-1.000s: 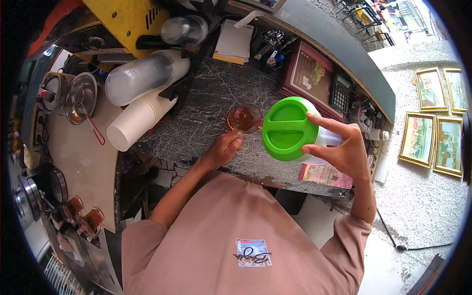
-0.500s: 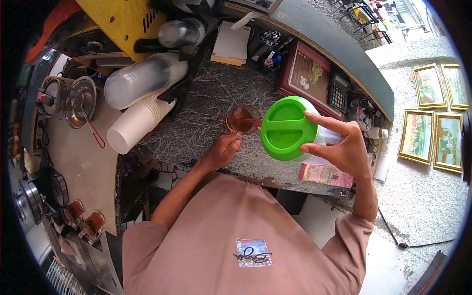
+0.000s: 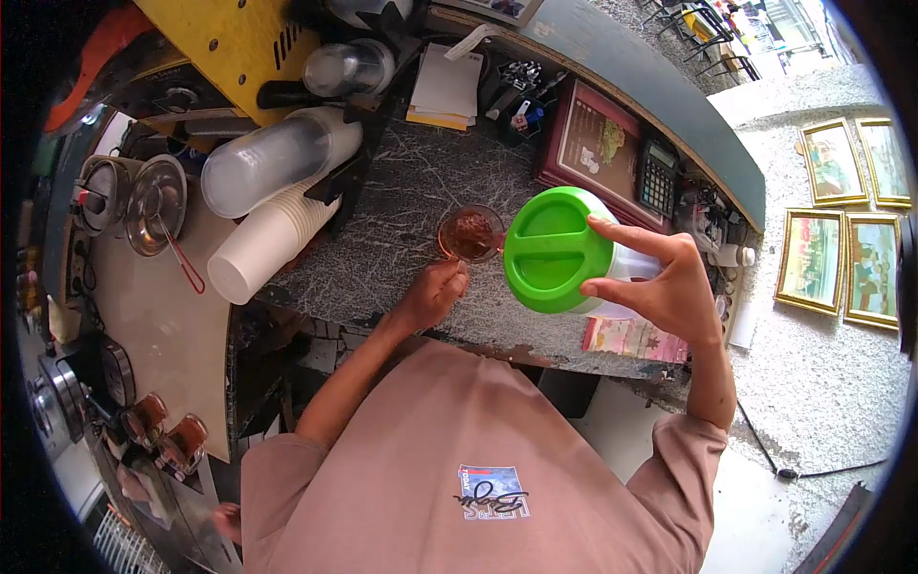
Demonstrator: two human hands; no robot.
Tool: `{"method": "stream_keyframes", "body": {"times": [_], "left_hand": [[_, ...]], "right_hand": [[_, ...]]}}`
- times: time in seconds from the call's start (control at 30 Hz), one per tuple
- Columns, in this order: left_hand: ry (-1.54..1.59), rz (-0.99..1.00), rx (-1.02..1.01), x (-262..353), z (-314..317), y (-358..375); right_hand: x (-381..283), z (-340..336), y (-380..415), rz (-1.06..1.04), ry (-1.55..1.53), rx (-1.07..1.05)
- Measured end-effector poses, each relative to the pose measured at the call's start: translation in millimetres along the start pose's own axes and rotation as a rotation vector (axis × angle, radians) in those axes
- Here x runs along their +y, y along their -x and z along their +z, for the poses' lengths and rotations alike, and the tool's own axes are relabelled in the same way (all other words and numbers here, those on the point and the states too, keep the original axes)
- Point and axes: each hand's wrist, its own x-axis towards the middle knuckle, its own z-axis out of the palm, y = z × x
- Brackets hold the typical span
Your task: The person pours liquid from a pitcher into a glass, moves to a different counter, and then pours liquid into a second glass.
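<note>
Aslant, green-lidded pitcher [image 3: 557, 251], gripped by right fingers [image 3: 633, 235]

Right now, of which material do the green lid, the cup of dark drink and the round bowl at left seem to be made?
Green lid: probably plastic, lightly glossy, with moulded-looking recesses.
Cup: clear and smooth, probably glass, since the drink shows through; clear plastic remains possible.
Round bowl: likely polished metal, from its silvery reflections.

Scratched dark counter [image 3: 402, 196], glass cup [image 3: 471, 231], stacked papers [image 3: 448, 81], maroon box [image 3: 595, 143], patterned pink paper [image 3: 633, 339]
</note>
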Motion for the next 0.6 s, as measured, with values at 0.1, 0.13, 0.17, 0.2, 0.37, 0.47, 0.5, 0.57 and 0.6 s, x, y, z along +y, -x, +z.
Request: {"method": "stream_keyframes", "body": {"times": [0.1,0.13,0.17,0.2,0.37,0.47,0.5,0.57,0.6], "left_hand": [[0.023,-0.018,-0.006,-0.1,0.1,0.6],[0.013,-0.010,-0.001,-0.1,0.2,0.8],[0.003,-0.002,0.005,-0.1,0.3,1.1],[0.003,-0.002,0.004,-0.1,-0.1,1.1],[-0.009,-0.014,-0.007,4.8,-1.2,1.1],[-0.001,0.000,-0.010,1.1,-1.1,1.0],[-0.002,0.000,-0.011,1.4,-1.1,1.4],[-0.001,-0.027,-0.012,2.5,-0.8,1.6],[-0.002,-0.027,-0.014,2.8,-0.7,1.2]], "right_hand": [[-1.3,-0.2,-0.3,0.009,0.002,-0.002],[-1.6,-0.8,-0.2,0.042,-0.001,-0.022],[-1.8,-1.1,0.0,0.075,-0.004,-0.042],[-1.3,-1.0,0.1,0.075,-0.004,-0.042],[0.1,0.4,0.7,0.073,-0.009,-0.055],[-0.2,1.1,0.7,0.070,-0.013,-0.054],[1.2,2.1,0.8,0.070,-0.015,-0.054],[5.0,4.7,1.5,0.042,-0.023,-0.026],[4.7,5.0,1.7,0.043,-0.023,-0.024]]}}
